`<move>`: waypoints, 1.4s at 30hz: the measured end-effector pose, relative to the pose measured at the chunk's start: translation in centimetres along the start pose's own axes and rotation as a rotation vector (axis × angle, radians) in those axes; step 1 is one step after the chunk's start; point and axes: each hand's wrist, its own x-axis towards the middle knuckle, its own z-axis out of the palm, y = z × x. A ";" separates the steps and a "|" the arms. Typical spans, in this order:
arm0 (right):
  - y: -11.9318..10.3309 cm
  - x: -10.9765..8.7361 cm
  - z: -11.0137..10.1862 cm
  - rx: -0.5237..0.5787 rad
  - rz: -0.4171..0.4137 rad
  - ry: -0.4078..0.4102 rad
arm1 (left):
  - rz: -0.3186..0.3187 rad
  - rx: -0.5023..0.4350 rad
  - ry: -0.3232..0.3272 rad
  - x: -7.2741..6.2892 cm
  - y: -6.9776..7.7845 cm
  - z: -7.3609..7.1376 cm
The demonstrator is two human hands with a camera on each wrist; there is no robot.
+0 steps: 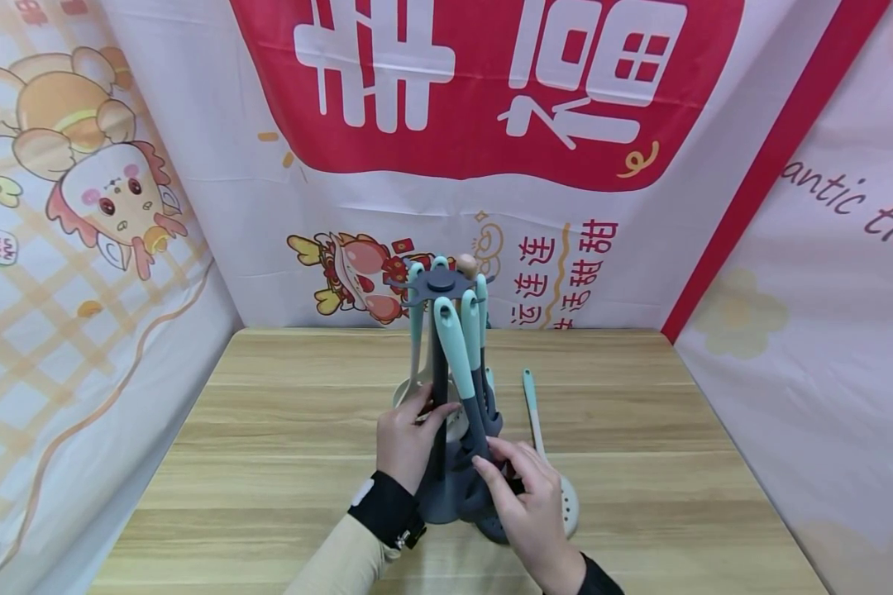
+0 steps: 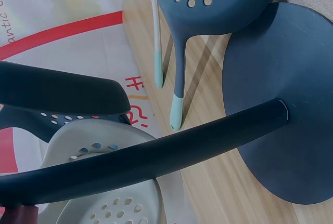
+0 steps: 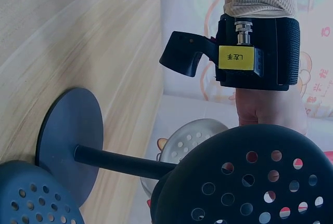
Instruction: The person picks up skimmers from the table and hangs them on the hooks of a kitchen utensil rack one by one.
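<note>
A dark utensil stand (image 1: 437, 501) with a round base and hooked top stands upright on the table. My left hand (image 1: 408, 438) grips its post (image 2: 151, 159), thumb in front; that hand also shows in the right wrist view. Mint-handled kitchen utensils hang around the stand. Among them are pale perforated ones (image 2: 122, 208) on the far side. At the front, the fingertips of my right hand (image 1: 527, 500) pinch the neck of a dark skimmer (image 3: 250, 182), its mint handle slanting up to the top. The skimmer's perforated head fills much of the right wrist view, hiding my right fingers.
A second dark skimmer (image 2: 208, 5) lies on the wooden table (image 1: 283, 430) beside the base. To its right lies a white skimmer (image 1: 570, 506) with a mint handle end. Printed cloth walls (image 1: 216, 207) stand behind and at both sides of the table.
</note>
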 end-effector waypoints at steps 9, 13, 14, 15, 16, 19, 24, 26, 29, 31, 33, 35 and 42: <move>0.0 0.0 0.1 0.014 0.014 -0.005 | -0.016 0.008 -0.006 0.0 0.0 0.0; 0.0 -0.1 0.1 0.023 0.017 -0.011 | -0.019 0.007 -0.006 0.0 0.0 0.0; 0.0 -0.1 0.2 0.027 0.016 -0.012 | -0.020 0.007 -0.006 0.0 0.0 0.0; 0.0 -0.1 0.2 0.028 0.015 -0.012 | -0.021 0.006 -0.007 0.0 0.1 0.0; 0.0 -0.1 0.2 0.031 0.013 -0.011 | -0.024 0.006 -0.008 0.0 0.1 0.0; 0.0 -0.1 0.3 0.041 0.023 -0.009 | -0.030 0.006 -0.012 0.0 0.1 -0.1; -0.1 -0.2 0.5 0.092 0.100 -0.026 | -0.042 -0.002 -0.018 0.0 0.2 -0.2; -0.2 -0.2 0.6 0.121 0.134 -0.040 | -0.049 -0.005 -0.021 0.0 0.2 -0.2; -0.3 0.0 0.7 0.168 0.204 -0.071 | -0.069 -0.023 -0.031 0.0 0.2 -0.2; -0.5 0.1 0.7 0.204 0.264 -0.097 | -0.084 -0.039 -0.038 -0.1 0.2 -0.2; -0.7 0.3 0.8 0.242 0.342 -0.125 | -0.099 -0.054 -0.043 -0.1 0.2 -0.3; -0.8 0.4 0.8 0.268 0.409 -0.147 | -0.110 -0.060 -0.048 -0.1 0.3 -0.3; -0.6 0.5 1.1 0.320 0.490 -0.173 | -0.147 -0.056 -0.064 -0.1 0.2 -0.2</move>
